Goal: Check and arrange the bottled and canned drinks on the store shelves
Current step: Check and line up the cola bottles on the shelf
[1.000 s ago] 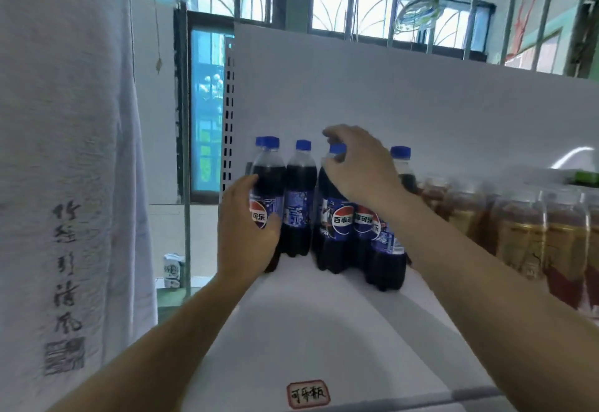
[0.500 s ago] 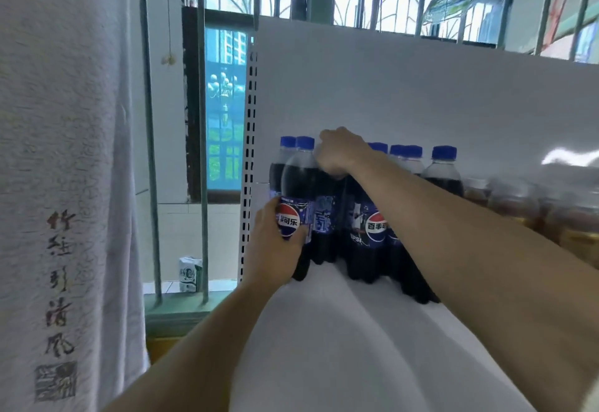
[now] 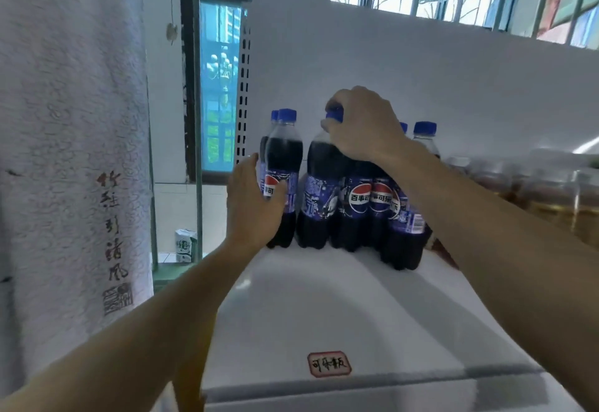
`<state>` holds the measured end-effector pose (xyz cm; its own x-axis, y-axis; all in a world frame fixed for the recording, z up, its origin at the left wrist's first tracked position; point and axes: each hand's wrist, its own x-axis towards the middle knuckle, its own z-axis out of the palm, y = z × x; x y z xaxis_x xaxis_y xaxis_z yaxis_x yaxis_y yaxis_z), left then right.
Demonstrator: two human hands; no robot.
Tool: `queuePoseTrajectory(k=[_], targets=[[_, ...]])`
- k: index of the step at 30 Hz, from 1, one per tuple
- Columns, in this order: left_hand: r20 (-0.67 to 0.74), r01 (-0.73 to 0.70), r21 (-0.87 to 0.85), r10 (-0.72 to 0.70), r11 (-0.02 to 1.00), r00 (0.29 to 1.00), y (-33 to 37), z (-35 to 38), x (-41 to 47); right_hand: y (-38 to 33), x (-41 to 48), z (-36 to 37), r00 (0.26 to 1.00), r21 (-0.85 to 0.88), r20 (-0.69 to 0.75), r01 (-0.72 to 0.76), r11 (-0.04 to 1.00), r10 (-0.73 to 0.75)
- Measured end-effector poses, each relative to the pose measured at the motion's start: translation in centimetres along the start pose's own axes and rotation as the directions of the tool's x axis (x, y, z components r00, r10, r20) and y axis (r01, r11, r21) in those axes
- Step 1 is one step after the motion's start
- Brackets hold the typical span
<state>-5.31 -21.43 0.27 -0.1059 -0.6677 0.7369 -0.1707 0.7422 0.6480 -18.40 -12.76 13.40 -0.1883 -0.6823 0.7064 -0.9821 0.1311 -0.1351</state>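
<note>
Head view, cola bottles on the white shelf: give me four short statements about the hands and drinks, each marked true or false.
1. The right hand grips the cap of the front middle cola bottle. True.
2. The cola bottles lie on their sides. False: they stand upright on the shelf.
3. Amber drinks stand right of the cola. True.
4. The left hand holds a can. False: it is at the front-left cola bottle; no can shows.

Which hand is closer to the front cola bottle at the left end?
Left. The left hand is at the left-end cola bottle, thumb over its label; the right hand grips the cap of the next bottle over.
</note>
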Motion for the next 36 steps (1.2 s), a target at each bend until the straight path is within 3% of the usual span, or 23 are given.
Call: queuePoseTrajectory(k=[1, 3, 5, 7, 10, 13, 16, 18, 21, 23, 25, 27, 29, 31, 34, 36], targets=[[-0.032, -0.058, -0.066, 0.056, 0.996, 0.998, 1.4, -0.3, -0.5, 0.0, -0.3, -0.8, 1.0, 0.023, -0.019, 0.013, 1.0, -0.012], [0.085, -0.059, -0.253, 0.083, 0.966, 0.993, 4.3, -0.9, -1.5, -0.2, -0.9, -2.5, 0.998, 0.105, -0.049, 0.038, 0.994, -0.033], [0.343, 0.091, -0.36, 0.041, 0.929, 0.938, 6.6, -0.8, -2.6, -0.4, -1.4, -3.9, 0.996, 0.203, -0.081, 0.059, 0.977, -0.043], [0.504, 0.283, -0.362, -0.069, 0.888, 0.861, 7.8, -0.5, -3.5, -0.5, -1.8, -5.1, 0.992, 0.283, -0.117, 0.076, 0.956, -0.044], [0.578, 0.432, -0.313, -0.191, 0.846, 0.793, 8.2, 0.2, -5.1, -0.3, -2.0, -5.9, 0.988, 0.378, -0.151, 0.09, 0.922, -0.035], [0.527, 0.471, -0.402, -0.223, 0.785, 0.82, 8.4, 0.5, -6.0, 0.3, -2.3, -5.6, 0.985, 0.513, -0.171, 0.118, 0.85, -0.034], [0.521, 0.521, -0.462, -0.256, 0.717, 0.814, 8.3, 0.3, -6.5, 1.4, -2.6, -4.0, 0.993, 0.784, -0.114, 0.073, 0.616, 0.028], [0.567, 0.597, -0.513, -0.278, 0.617, 0.775, 8.2, -0.1, -6.7, 1.9, -3.0, -2.4, 0.999, 0.906, 0.047, -0.041, 0.421, -0.002], [0.598, 0.679, -0.577, -0.331, 0.454, 0.73, 8.1, -0.8, -6.8, 1.9, -4.6, 0.5, 0.94, 0.957, 0.287, -0.288, 0.025, -0.187], [0.599, 0.694, -0.571, -0.355, 0.439, 0.717, 7.9, -1.0, -6.9, 2.0, -5.4, 1.9, 0.916, 0.916, 0.314, -0.361, -0.173, -0.249], [0.573, 0.687, -0.519, -0.388, 0.509, 0.721, 7.8, -0.9, -7.1, 2.3, -5.6, 2.9, 0.942, 0.944, 0.276, -0.304, -0.131, -0.191], [0.521, 0.655, -0.445, -0.418, 0.611, 0.744, 7.8, -0.5, -7.2, 2.5, -5.4, 3.4, 0.97, 0.971, 0.239, -0.238, 0.016, -0.05], [0.467, 0.636, -0.418, -0.447, 0.649, 0.763, 7.7, -0.1, -7.2, 2.8, -5.5, 3.7, 0.977, 0.972, 0.204, -0.21, 0.102, 0.062], [0.462, 0.642, -0.454, -0.454, 0.617, 0.762, 7.7, 0.1, -7.2, 3.2, -6.0, 3.7, 0.974, 0.975, 0.221, -0.222, 0.014, 0.052], [0.581, 0.722, -0.504, -0.432, 0.474, 0.689, 7.7, -0.1, -7.2, 3.6, -6.4, 3.7, 0.959, 0.939, 0.277, -0.283, -0.196, -0.06], [0.626, 0.748, -0.494, -0.415, 0.443, 0.66, 7.8, 0.0, -7.3, 3.8, -6.4, 4.0, 0.961, 0.95, 0.27, -0.276, -0.149, -0.056]])
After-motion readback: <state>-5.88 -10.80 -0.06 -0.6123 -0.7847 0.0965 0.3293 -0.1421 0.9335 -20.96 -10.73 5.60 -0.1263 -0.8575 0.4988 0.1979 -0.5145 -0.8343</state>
